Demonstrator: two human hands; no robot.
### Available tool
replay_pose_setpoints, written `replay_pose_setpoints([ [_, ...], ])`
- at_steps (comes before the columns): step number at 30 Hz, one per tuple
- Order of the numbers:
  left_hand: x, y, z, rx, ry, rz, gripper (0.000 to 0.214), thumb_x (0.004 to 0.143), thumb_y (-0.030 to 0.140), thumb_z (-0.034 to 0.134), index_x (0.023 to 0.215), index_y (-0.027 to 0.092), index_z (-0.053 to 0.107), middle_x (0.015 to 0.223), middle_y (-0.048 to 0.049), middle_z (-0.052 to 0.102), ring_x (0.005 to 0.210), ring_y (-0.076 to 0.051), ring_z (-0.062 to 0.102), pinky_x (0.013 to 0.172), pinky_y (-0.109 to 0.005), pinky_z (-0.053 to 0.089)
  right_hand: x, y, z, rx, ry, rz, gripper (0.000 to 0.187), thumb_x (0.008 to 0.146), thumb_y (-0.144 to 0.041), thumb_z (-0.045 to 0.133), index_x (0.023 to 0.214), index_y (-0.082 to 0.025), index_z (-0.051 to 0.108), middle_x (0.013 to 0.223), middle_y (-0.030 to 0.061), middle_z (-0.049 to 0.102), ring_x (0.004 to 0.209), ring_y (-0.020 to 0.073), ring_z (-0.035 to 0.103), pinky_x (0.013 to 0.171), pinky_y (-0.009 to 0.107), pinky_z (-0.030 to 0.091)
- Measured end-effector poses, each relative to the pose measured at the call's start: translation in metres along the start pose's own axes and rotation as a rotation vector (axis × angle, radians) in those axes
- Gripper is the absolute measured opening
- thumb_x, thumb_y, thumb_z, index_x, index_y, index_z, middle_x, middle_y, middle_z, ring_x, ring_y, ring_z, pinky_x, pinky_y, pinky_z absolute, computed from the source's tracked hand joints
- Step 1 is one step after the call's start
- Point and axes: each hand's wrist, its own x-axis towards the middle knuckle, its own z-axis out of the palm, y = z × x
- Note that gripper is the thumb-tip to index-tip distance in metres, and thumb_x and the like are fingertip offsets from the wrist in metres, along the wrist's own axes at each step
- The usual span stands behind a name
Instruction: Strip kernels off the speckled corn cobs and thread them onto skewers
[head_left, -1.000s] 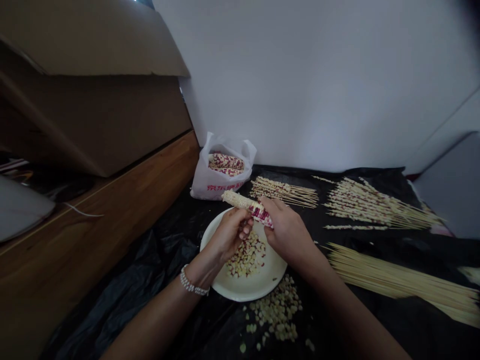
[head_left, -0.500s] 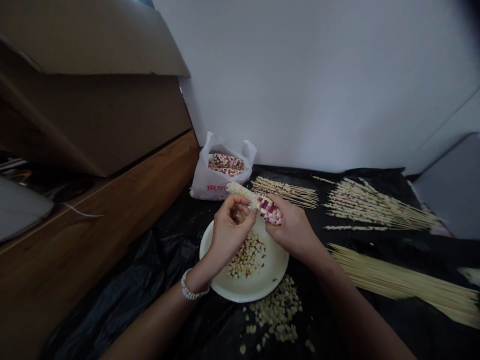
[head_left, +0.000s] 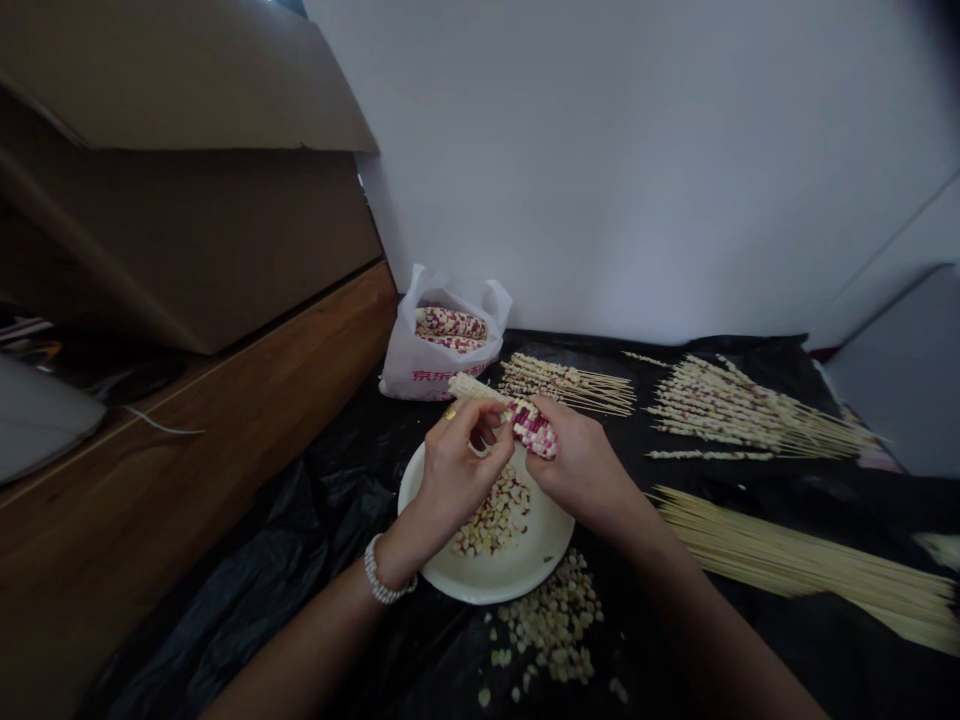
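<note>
Both hands hold a corn cob (head_left: 504, 408) with white and purple-red kernels above a white plate (head_left: 525, 570). My right hand (head_left: 581, 465) grips the cob's kernelled right end. My left hand (head_left: 457, 470), with a bead bracelet at the wrist, curls its fingers against the cob's middle, where bare cob meets kernels. The bare stripped end points up and left. Loose kernels (head_left: 491, 515) lie in the plate under the hands.
More loose kernels (head_left: 551, 625) lie on the black plastic sheet (head_left: 300, 560) in front of the plate. A white bag (head_left: 431, 355) of cobs stands by the wall. Kernel-loaded skewers (head_left: 739, 415) and bare bamboo skewers (head_left: 810, 565) lie right. A wooden ledge (head_left: 187, 440) and cardboard box (head_left: 187, 180) stand left.
The left hand rose from below the cob and its fingers closed onto the cob's middle. The cob shifted slightly up and right, then settled a little lower.
</note>
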Motion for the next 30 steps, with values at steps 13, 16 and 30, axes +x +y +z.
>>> replay_pose_setpoints([
  [13, -0.0018, -0.0094, 0.0035, 0.009, -0.043, -0.026, 0.012, 0.083, 0.011, 0.063, 0.088, 0.021, 0.060, 0.077, 0.0018, 0.062, 0.066, -0.013, 0.053, 0.066, -0.026, 0.042, -0.0011, -0.0033, -0.0011, -0.139, -0.066, -0.005, 0.030, 0.073, -0.011, 0.051, 0.101, -0.020, 0.055, 0.099, 0.0100, 0.067, 0.091, 0.0262, 0.063, 0.080, 0.037, 0.047],
  [16, -0.0022, -0.0096, 0.0043, -0.020, -0.026, -0.064, 0.013, 0.080, 0.009, 0.063, 0.083, 0.022, 0.058, 0.073, 0.0030, 0.059, 0.063, -0.013, 0.051, 0.064, -0.026, 0.039, -0.0017, -0.0035, -0.0017, -0.125, -0.059, -0.032, 0.031, 0.074, -0.011, 0.050, 0.103, -0.020, 0.055, 0.099, 0.0103, 0.067, 0.092, 0.0267, 0.063, 0.081, 0.037, 0.048],
  [30, -0.0017, -0.0090, 0.0008, 0.040, 0.035, -0.003, 0.012, 0.081, 0.012, 0.062, 0.081, 0.022, 0.056, 0.073, 0.0028, 0.057, 0.063, -0.013, 0.049, 0.065, -0.026, 0.039, 0.0004, -0.0084, -0.0055, 0.138, -0.008, -0.038, 0.042, 0.067, -0.009, 0.053, 0.107, -0.020, 0.061, 0.096, 0.0062, 0.071, 0.085, 0.0232, 0.065, 0.077, 0.033, 0.049],
])
